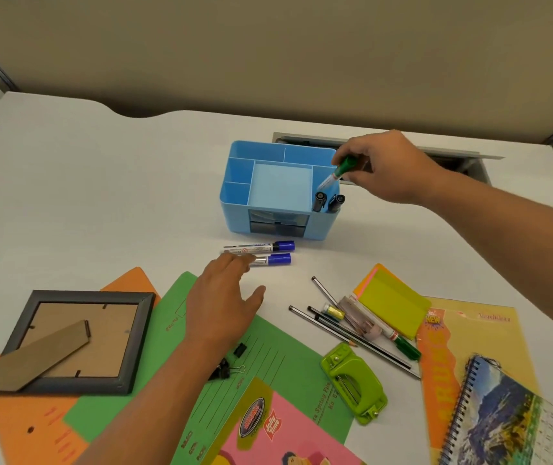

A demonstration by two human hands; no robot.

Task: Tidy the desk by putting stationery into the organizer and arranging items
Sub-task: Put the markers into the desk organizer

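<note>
A blue desk organizer [234, 182] stands mid-desk, with two black markers [328, 201] upright in its front right compartment. My right hand [385, 166] pinches a green-capped marker [338, 172] by its cap, tilted, its white end down inside the right side of the organizer. Two blue-capped markers [268, 251] lie side by side in front of the organizer. My left hand [224, 297] reaches over them with straight fingers, the fingertips touching the nearer one. Pencils [342, 327], another green marker [402, 344] and small stationery lie in a heap at the right.
A green hole punch [355, 380], yellow sticky pads [392, 300], a spiral notebook [509, 414] and a yellow book lie right. Green [268, 364] and orange folders, a face-down picture frame [77, 340], binder clips [226, 369] and a pink book lie near me. A cable slot [452, 159] opens behind the organizer.
</note>
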